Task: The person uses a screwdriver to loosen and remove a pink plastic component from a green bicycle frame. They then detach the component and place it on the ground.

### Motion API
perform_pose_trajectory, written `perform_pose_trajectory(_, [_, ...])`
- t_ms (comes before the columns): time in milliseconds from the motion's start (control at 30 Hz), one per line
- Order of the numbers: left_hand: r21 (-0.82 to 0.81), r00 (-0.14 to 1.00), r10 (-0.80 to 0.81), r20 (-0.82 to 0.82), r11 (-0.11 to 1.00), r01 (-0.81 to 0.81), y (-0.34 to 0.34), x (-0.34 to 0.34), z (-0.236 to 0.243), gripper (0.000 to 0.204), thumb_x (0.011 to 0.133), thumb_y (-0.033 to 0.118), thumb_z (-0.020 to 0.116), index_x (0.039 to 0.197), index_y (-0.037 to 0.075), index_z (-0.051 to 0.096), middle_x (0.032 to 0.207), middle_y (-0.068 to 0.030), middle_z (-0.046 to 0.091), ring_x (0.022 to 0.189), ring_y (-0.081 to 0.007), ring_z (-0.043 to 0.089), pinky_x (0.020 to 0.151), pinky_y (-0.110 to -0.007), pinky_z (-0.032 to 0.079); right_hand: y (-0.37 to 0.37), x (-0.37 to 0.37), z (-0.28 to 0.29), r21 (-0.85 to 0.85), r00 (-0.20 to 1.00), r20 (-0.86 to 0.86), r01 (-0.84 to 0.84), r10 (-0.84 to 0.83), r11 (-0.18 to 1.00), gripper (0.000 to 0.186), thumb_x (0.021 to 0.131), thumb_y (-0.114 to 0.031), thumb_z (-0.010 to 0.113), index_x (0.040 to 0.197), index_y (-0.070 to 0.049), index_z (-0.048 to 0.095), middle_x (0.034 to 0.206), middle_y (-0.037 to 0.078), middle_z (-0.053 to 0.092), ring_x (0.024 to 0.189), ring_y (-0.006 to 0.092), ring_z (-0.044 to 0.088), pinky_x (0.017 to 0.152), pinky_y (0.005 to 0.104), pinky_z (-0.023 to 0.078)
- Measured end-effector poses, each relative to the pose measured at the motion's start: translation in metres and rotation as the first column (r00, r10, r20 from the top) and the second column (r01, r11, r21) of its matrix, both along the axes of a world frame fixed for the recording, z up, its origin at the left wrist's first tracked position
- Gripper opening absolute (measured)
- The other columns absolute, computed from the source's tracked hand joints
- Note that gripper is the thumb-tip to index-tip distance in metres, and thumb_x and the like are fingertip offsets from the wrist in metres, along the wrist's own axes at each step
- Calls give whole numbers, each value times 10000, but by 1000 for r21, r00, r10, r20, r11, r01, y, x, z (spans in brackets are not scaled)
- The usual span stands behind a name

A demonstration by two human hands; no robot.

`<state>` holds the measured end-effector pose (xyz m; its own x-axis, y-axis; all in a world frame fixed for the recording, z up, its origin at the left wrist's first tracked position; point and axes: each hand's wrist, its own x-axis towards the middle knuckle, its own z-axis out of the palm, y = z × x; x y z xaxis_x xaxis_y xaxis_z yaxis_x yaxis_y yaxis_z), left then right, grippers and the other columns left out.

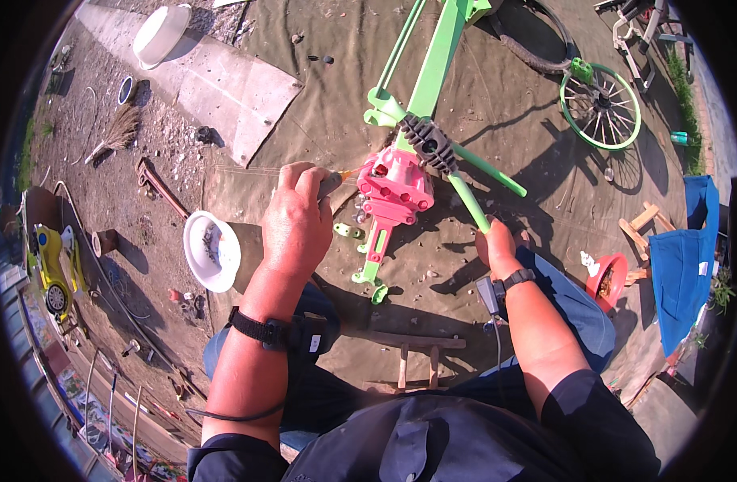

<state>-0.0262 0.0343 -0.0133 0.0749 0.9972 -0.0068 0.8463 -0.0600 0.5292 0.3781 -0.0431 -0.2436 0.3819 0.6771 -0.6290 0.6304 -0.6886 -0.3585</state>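
1. Left hand (pixel 295 221) wrapped tight round a small tool (pixel 342 176), tip poking the pink part (pixel 394 186).
2. Right hand (pixel 495 245) gripping the green bar (pixel 469 201), keeping things steady.
3. Pink part up on the green frame (pixel 437 56), above the tarp (pixel 320 96).

No pkgs, signs or screens in view. Only a small white label (pixel 315 343) on the black strap at the left wrist.

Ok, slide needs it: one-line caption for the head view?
Left hand puts a screwdriver to a pink motor; right hand grips the green frame.
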Motion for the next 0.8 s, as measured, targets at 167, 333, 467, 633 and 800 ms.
perform_pose_trajectory(167, [-45, 998, -23, -53, 999, 21, -10, 10, 2, 351, 821, 47, 688, 1157, 75, 587, 1132, -152, 596, 959, -397, 648, 797, -471, 544, 7, -21, 33, 15, 981, 81, -181, 179, 983, 232, 913, -209, 595, 1102, -91, 661, 1011, 211, 704, 1003, 415, 662, 818, 464, 520])
perform_pose_trajectory(333, [-19, 980, 40, -193, 999, -44, -10, 11, 3, 286, 880, 188, 703, 1130, 88, 605, 1050, -164, 619, 779, -372, 680, 655, -461, 559, 12, -30, 54, 8, 964, 120, -242, 239, 970, 256, 903, -208, 609, 1129, -95, 651, 986, 212, 706, 1001, 420, 664, 828, 473, 527])
perform_pose_trajectory(467, [-30, 980, 140, -139, 989, -146, -6, 9, 3, 305, 863, 186, 738, 1126, 77, 626, 1003, -183, 675, 864, -391, 681, 737, -465, 551, 12, -28, 52, -16, 954, 151, -259, 259, 966, 252, 905, -229, 605, 1112, -97, 661, 976, 216, 706, 997, 421, 665, 825, 474, 529])
perform_pose_trajectory(633, [-125, 973, 105, -204, 983, -132, -5, 13, 11, 314, 858, 207, 753, 1117, 74, 634, 973, -178, 695, 828, -374, 694, 708, -459, 555, 12, -24, 43, -10, 957, 161, -242, 241, 970, 253, 906, -257, 599, 1086, -94, 670, 963, 219, 706, 994, 424, 663, 817, 478, 526])
perform_pose_trajectory(800, [-133, 983, -28, -182, 991, 4, -8, 22, 15, 315, 880, 198, 689, 1160, 83, 599, 1101, -183, 625, 840, -376, 688, 680, -471, 559, 10, -27, 46, 9, 956, 155, -254, 250, 967, 263, 897, -229, 608, 1120, -99, 658, 994, 211, 705, 1001, 421, 661, 820, 480, 524])
